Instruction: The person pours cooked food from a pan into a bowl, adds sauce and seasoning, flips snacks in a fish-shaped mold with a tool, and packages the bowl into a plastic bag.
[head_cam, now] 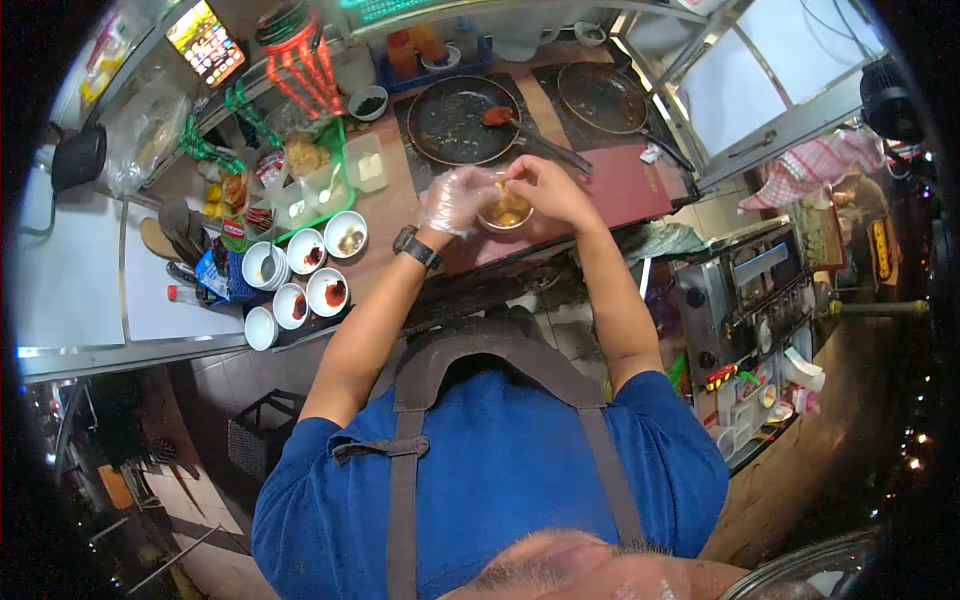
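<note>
A small white bowl (507, 226) with yellow egg in it stands on the red board (626, 187). My left hand (459, 196), in a clear plastic glove, is at the bowl's left rim. From the right, my right hand (544, 184) reaches over the bowl with its fingertips bent together close to the left hand. Something yellowish shows between the hands above the bowl; whether it is eggshell or egg I cannot tell. Just beyond lies a dark frying pan (457, 120), and a spatula or spoon with red sauce (497, 116) rests across its right side.
Several white bowls (327, 292), some with red sauce, stand at the left. Behind them is a green tray (346, 169) of ingredients. A second frying pan (602, 97) sits at back right. A lit phone (206, 45) is propped at upper left, and a metal oven (739, 292) stands right.
</note>
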`<move>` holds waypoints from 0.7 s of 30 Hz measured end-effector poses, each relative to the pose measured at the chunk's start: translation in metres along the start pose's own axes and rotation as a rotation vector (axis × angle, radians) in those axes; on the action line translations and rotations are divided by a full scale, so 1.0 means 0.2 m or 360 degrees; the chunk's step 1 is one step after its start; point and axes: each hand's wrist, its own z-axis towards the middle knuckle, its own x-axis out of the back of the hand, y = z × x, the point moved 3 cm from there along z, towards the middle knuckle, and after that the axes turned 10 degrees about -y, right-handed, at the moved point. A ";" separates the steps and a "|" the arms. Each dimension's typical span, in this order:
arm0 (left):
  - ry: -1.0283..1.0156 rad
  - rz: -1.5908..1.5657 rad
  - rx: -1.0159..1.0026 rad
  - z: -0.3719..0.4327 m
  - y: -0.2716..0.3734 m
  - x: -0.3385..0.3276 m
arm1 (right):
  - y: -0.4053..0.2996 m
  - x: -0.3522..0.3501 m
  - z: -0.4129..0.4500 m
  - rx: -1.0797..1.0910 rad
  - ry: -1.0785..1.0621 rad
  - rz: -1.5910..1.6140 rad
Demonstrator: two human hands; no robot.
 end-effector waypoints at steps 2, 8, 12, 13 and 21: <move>-0.0003 0.0423 -0.0059 -0.04 0.08 0.00 | -0.01 0.00 -0.01 -0.0036 -0.0071 0.0035; -0.0006 0.0976 -0.0166 -0.06 0.01 -0.01 | -0.08 0.00 0.01 -0.0005 -0.0166 -0.0601; -0.0054 0.1075 -0.0054 -0.06 0.03 -0.03 | -0.07 -0.01 0.04 0.0022 -0.0132 -0.0699; -0.0048 0.1073 -0.0043 -0.06 0.04 -0.04 | -0.09 -0.01 0.05 -0.0039 -0.0125 -0.0677; 0.0096 0.1432 -0.0142 -0.05 0.02 -0.06 | -0.06 0.01 0.00 0.0070 -0.0087 -0.0979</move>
